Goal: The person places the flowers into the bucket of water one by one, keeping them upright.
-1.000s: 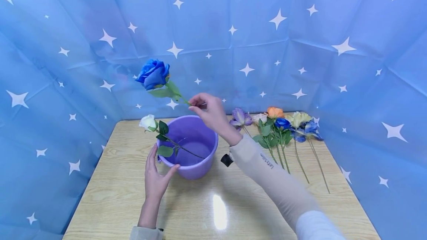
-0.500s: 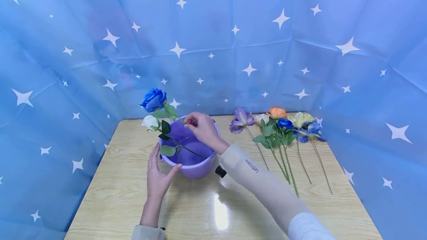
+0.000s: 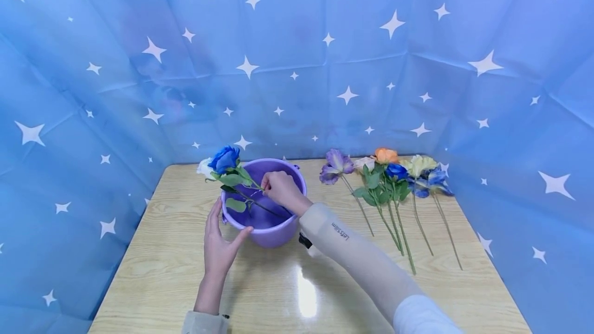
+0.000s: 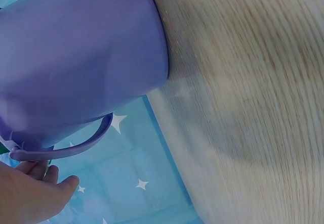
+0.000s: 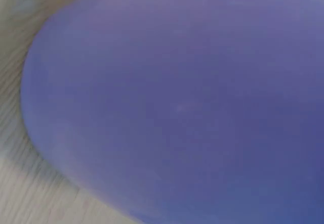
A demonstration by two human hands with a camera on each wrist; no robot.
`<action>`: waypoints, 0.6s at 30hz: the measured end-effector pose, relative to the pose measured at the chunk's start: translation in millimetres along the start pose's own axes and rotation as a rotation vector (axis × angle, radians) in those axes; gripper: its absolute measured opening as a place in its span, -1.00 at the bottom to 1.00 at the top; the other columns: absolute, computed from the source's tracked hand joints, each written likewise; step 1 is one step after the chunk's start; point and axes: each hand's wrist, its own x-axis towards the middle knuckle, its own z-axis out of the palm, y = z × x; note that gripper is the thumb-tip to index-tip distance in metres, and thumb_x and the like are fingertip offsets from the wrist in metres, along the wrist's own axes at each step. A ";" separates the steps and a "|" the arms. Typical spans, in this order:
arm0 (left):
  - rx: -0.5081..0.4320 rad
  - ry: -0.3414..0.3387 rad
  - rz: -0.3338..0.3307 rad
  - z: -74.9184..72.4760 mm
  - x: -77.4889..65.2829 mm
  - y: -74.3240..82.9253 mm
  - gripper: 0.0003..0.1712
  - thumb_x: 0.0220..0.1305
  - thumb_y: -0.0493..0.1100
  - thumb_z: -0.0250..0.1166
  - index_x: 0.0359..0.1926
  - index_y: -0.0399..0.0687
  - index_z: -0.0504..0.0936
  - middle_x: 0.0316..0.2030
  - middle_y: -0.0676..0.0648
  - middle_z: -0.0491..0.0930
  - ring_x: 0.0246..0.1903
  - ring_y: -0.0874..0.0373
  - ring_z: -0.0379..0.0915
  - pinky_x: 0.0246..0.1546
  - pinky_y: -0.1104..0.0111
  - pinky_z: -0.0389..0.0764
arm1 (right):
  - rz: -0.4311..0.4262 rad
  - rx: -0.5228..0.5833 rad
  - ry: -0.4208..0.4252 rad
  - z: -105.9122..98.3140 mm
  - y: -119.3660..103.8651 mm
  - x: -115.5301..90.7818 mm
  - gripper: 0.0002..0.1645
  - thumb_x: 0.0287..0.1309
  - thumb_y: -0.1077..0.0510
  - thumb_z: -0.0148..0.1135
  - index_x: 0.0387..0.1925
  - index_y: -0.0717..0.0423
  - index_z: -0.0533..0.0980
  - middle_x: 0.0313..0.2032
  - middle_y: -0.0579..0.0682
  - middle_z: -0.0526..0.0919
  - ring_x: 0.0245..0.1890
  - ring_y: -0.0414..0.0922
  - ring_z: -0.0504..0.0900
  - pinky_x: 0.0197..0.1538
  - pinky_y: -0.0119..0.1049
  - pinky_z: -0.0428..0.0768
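Note:
A purple bucket [image 3: 273,237] stands on the table, its wall filling much of both wrist views. My right hand [image 3: 284,190] is over the bucket's mouth and pinches the green stem of a blue rose [image 3: 225,160]. The bloom tilts to the upper left, and the lower stem slants down inside the bucket. Behind that bloom, partly covered, a white rose [image 3: 204,168] leans out over the left rim with its stem inside. My left hand [image 3: 220,251] spreads its thumb and fingers against the rim's near left side. The left wrist view shows those fingers by the bucket's handle [image 4: 76,150].
Right of the bucket lie a purple flower [image 3: 336,165], a pale pink rose [image 3: 364,164], an orange rose [image 3: 386,155], a smaller blue rose [image 3: 396,171], a pale yellow flower [image 3: 419,165] and a blue iris-like flower [image 3: 436,182]. Starry blue cloth [image 3: 297,40] surrounds the wooden table [image 3: 153,272].
My right hand has come down with the blue rose from above the bucket to its mouth, and the stem has gone inside. The bloom now overlaps the white rose. My left hand has stayed put.

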 end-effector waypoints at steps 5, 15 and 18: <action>-0.010 0.003 -0.004 1.0 -0.5 -0.1 0.18 -0.09 -0.04 0.61 0.52 -0.03 0.17 0.50 -0.13 0.20 0.49 -0.15 0.09 0.47 -0.13 0.22 | 0.004 -0.075 -0.073 -0.1 -1.3 -1.9 -0.90 0.11 0.31 0.34 -0.39 0.04 0.63 -0.35 -0.09 0.74 -0.32 -0.17 0.65 -0.10 -0.28 0.67; -0.012 0.011 0.012 1.3 -0.3 -1.3 0.19 -0.10 -0.03 0.61 0.53 0.02 0.17 0.49 -0.13 0.22 0.48 -0.13 0.12 0.48 -0.13 0.20 | -0.021 0.006 0.008 -4.3 -1.0 -4.9 -0.96 0.17 0.17 0.39 -0.34 0.04 0.67 -0.34 -0.12 0.76 -0.30 -0.21 0.69 -0.12 -0.36 0.69; -0.009 0.010 0.018 1.0 0.4 -2.4 0.19 -0.11 -0.03 0.61 0.53 0.03 0.17 0.49 -0.13 0.22 0.47 -0.14 0.13 0.47 -0.14 0.22 | -0.044 0.043 0.053 -9.9 -0.7 -5.1 -0.94 0.18 0.15 0.40 -0.33 0.04 0.66 -0.33 -0.10 0.78 -0.28 -0.20 0.72 -0.10 -0.35 0.70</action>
